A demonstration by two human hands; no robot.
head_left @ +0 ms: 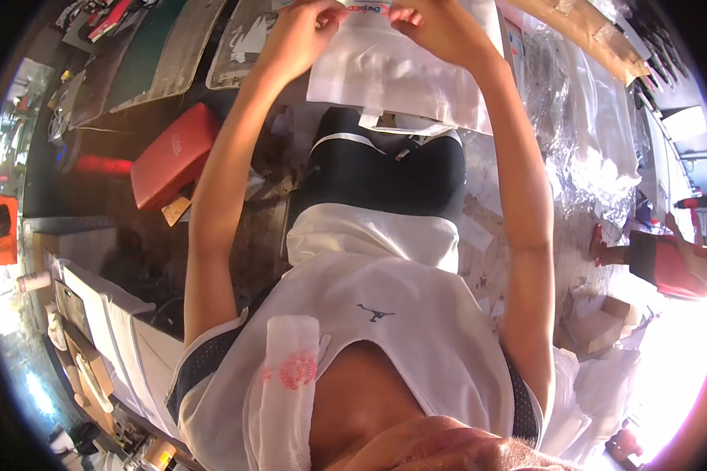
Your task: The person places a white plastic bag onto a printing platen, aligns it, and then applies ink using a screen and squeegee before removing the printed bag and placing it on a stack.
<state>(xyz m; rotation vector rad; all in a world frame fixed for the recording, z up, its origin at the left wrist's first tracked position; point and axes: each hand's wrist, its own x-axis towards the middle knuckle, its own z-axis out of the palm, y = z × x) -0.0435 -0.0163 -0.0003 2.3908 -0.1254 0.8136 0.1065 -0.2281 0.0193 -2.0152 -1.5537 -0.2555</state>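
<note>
Both my arms reach up and forward. My left hand point(302, 31) and my right hand point(436, 27) each pinch the top edge of a white plastic bag point(393, 74), holding it up in front of me. The bag hangs down flat between my hands and has a printed strip along its top edge. Below the bag lies a black and white garment point(385, 180) spread out before me. A white towel with a pink pattern point(291, 369) hangs over my shoulder against my white shirt.
A red flat case point(173, 153) lies at the left. Grey and green mats point(161, 51) sit at the upper left. Crinkled clear plastic sheeting point(581, 141) covers the right side. Another person in red point(668, 263) sits at the far right. Cardboard boxes point(94, 330) stand at the lower left.
</note>
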